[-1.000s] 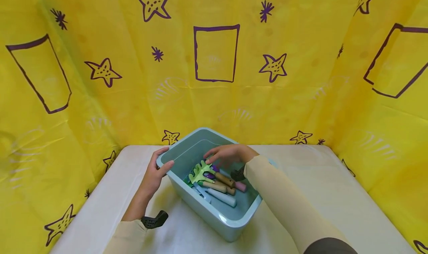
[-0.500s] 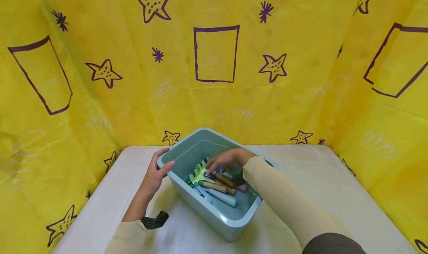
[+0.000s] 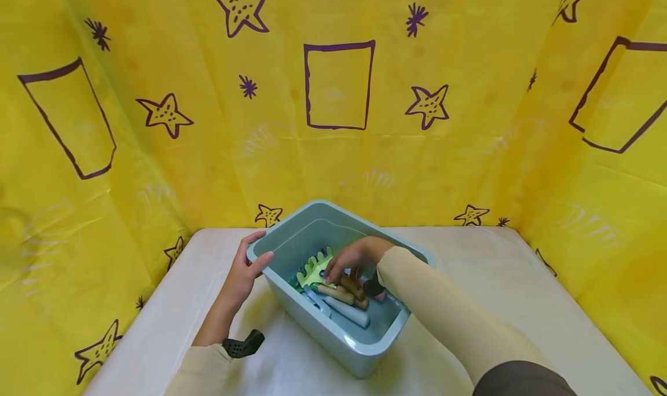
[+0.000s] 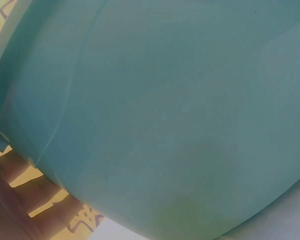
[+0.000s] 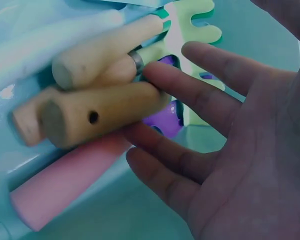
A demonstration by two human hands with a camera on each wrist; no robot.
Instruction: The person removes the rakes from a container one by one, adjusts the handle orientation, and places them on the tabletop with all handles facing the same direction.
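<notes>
A pale blue plastic bin [image 3: 318, 332] stands at an angle on the white surface. My left hand [image 3: 241, 274] grips its left corner, thumb over the rim and fingers along the outer wall. Inside lie several small garden tools: a light green hand rake [image 3: 311, 271], tools with wooden handles [image 5: 105, 114], a pale blue handle [image 3: 348, 311], a pink handle [image 5: 67, 182] and a purple tool head [image 5: 165, 121]. My right hand [image 3: 356, 255] reaches into the bin, its spread fingers right at the topmost wooden handle without curling round it.
A white covered table [image 3: 484, 286] lies under the bin. Yellow cloth walls [image 3: 333, 170] with purple drawings close off the back and both sides. The bin walls rise round the right hand.
My right hand has lowered from above the green rake onto the wooden handles, shifting slightly toward me. The left hand keeps its grip on the bin.
</notes>
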